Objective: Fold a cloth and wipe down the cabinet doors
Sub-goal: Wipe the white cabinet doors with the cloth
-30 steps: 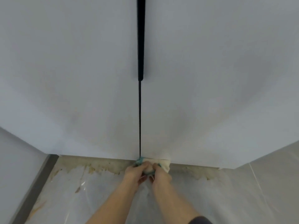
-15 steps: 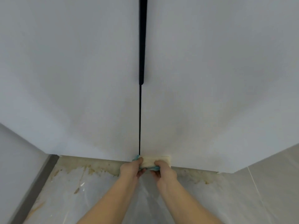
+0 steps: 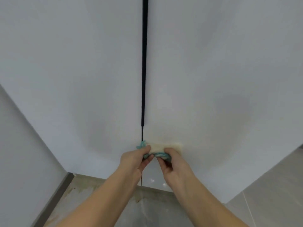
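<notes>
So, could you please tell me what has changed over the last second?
The left hand and right hand have moved the cloth up from the bottom edge of the cabinet doors, beside the seam. Both still pinch it; the doors stay shut.

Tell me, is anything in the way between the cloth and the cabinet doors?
Nothing visible does. The left hand and right hand both grip the cloth, which seems to lie right against the right door, beside the dark gap that parts it from the left door.
</notes>
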